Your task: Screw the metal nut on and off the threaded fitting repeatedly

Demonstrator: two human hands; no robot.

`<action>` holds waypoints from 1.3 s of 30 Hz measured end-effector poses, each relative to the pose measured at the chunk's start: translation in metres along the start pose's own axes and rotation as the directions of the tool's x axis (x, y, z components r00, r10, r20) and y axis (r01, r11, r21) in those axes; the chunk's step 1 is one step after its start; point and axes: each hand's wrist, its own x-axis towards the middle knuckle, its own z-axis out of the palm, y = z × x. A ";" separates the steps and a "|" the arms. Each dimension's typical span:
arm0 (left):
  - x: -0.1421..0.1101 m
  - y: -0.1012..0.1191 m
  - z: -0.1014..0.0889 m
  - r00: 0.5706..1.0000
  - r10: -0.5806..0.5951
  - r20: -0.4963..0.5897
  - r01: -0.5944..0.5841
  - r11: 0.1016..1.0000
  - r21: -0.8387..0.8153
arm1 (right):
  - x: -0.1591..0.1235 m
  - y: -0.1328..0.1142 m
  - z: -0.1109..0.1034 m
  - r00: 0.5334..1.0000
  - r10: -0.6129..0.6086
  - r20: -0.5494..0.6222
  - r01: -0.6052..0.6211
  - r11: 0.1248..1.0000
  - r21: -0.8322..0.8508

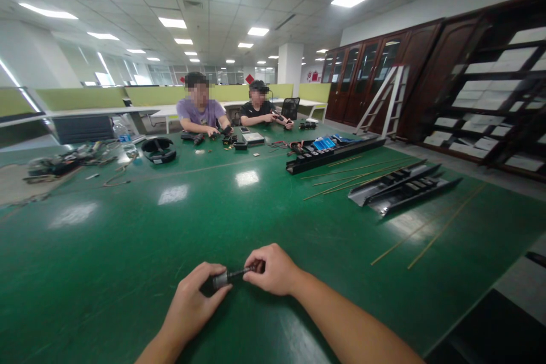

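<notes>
Close to me, above the green table [140,307], both hands meet at a small dark cylindrical part [221,280]. It lies almost level, with a grey band on its thick left end and a narrower dark stem [237,274] toward the right. My left hand [194,296] is closed around the thick end, thumb below and fingers above. Thumb and fingertips of my right hand [271,270] pinch the stem's far end. The fingers cover both ends, and the part is too small and blurred for me to tell its exact kind.
Black metal channels [396,185] and thin yellowish rods [443,227] lie on the right. A longer channel [333,154] carries blue packets. A black headset [158,149], a bottle [123,133] and loose tools stand farther left. Two people [200,111] work across the table.
</notes>
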 end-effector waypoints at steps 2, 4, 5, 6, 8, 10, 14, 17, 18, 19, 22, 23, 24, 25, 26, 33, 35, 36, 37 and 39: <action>0.000 -0.002 0.000 1.000 -0.001 0.003 0.001 1.000 0.003 | 0.000 0.000 0.000 1.000 -0.002 -0.003 0.002 1.000 0.003; 0.000 -0.002 0.000 1.000 -0.009 0.004 0.009 1.000 0.004 | 0.000 0.000 0.000 1.000 0.000 -0.003 0.000 1.000 0.005; 0.000 -0.002 0.000 1.000 -0.014 0.005 0.014 1.000 0.003 | 0.000 0.000 0.000 1.000 0.003 -0.002 -0.003 1.000 0.007; 0.000 -0.002 0.000 1.000 -0.020 0.006 0.020 1.000 0.003 | 0.001 0.000 0.000 1.000 0.007 0.000 -0.007 1.000 0.010; 0.000 -0.001 -0.001 0.999 -0.031 0.012 0.031 1.000 0.003 | 0.001 0.000 0.000 1.000 0.016 0.003 -0.016 1.000 0.019; 0.000 0.000 -0.001 0.999 -0.036 0.013 0.036 0.999 0.005 | 0.001 0.000 0.000 1.000 0.021 0.002 -0.021 0.999 0.024; 0.000 0.000 -0.002 1.000 -0.031 0.004 0.031 1.000 0.006 | 0.001 0.001 0.000 1.000 0.020 -0.005 -0.020 1.000 0.020; 0.001 -0.001 -0.002 1.000 -0.025 0.000 0.025 1.000 0.010 | 0.001 0.002 0.000 1.000 0.019 -0.010 -0.019 1.000 0.022; 0.001 -0.001 -0.002 1.000 -0.022 -0.002 0.022 1.000 0.011 | 0.001 0.002 -0.001 1.000 0.020 -0.013 -0.020 1.000 0.022; 0.001 -0.001 -0.002 1.000 -0.019 -0.002 0.019 1.000 0.011 | 0.001 0.002 -0.001 1.000 0.020 -0.012 -0.020 1.000 0.021; 0.001 -0.002 -0.002 1.000 -0.013 -0.001 0.013 1.000 0.008 | 0.001 0.002 -0.001 1.000 0.020 -0.008 -0.020 1.000 0.020; 0.001 -0.002 -0.002 1.000 -0.013 0.001 0.013 1.000 0.006 | 0.001 0.002 -0.002 1.000 0.020 -0.007 -0.019 1.000 0.020; 0.001 -0.002 -0.002 1.000 -0.015 0.002 0.015 1.000 0.006 | 0.001 0.001 -0.002 1.000 0.019 -0.006 -0.019 1.000 0.018; 0.001 -0.002 -0.002 1.000 -0.019 0.004 0.019 1.000 0.007 | 0.001 0.001 -0.002 1.000 0.019 -0.006 -0.019 1.000 0.016; 0.000 -0.003 -0.002 1.000 -0.022 0.006 0.022 1.000 0.008 | 0.001 0.001 -0.002 1.000 0.021 -0.006 -0.020 1.000 0.015; 0.000 -0.004 -0.002 1.000 -0.022 0.001 0.022 1.000 0.009 | 0.001 0.002 -0.002 1.000 0.016 -0.010 -0.016 1.000 0.013; 0.000 -0.004 -0.002 1.000 -0.016 -0.005 0.016 1.000 0.004 | 0.001 0.002 -0.002 1.000 0.020 -0.007 -0.020 1.000 0.019; 0.001 -0.004 -0.002 1.000 -0.013 -0.011 0.013 1.000 0.002 | 0.000 0.002 -0.001 1.000 0.022 -0.005 -0.022 1.000 0.020; 0.001 -0.003 -0.002 1.000 -0.008 -0.015 0.008 1.000 0.001 | 0.000 0.002 -0.001 1.000 0.023 -0.003 -0.023 1.000 0.019; 0.001 -0.003 -0.002 1.000 -0.001 -0.023 0.001 1.000 0.000 | 0.001 0.002 -0.001 1.000 0.024 -0.004 -0.024 1.000 0.016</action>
